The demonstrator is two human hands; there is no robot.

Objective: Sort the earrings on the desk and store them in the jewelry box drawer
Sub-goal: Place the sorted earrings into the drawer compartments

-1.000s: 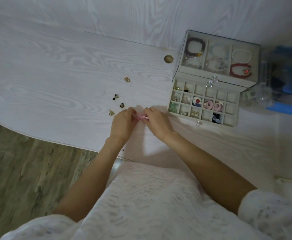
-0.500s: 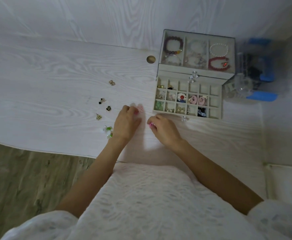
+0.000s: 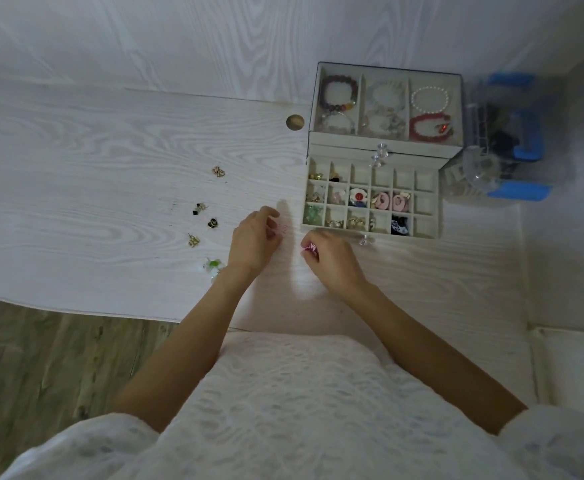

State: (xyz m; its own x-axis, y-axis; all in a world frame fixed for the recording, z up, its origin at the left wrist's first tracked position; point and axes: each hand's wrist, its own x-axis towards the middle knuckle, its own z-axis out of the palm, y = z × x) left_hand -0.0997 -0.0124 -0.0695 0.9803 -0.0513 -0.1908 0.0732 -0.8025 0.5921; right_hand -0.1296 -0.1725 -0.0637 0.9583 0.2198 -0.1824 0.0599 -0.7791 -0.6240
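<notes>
Person at white worktop (image 3: 75,188), both hands just in front of the open drawer (image 3: 372,199) of the jewelry box (image 3: 385,140)

Left hand (image 3: 254,240): fingers curled, pinching a pink earring (image 3: 281,229) at the tips. Right hand (image 3: 330,259): fingers curled, pinching a second pink earring (image 3: 309,247). The two hands are apart, each with one piece; looks like a matching pair, judged by colour only

Drawer pulled out toward the person, gridded into small cells. Many cells already filled: gold pieces at far left, a flower piece and pink pieces in the middle row, green at near left, dark piece at near right. Far-row cells toward the right and the right-hand column look unfilled. Box top holds bracelets (image 3: 339,97) under a clear lid

Left on the worktop, well apart from the drawer, in a loose line: gold bow pair (image 3: 218,171), black square pair (image 3: 199,208), black-gold piece (image 3: 213,223), gold pair (image 3: 193,240), green-white pair (image 3: 213,266) nearest the edge

Judgement: task somewhat past halfway. Pink pair in hand, not yet stored; about five lots remain, then the drawer to close
</notes>
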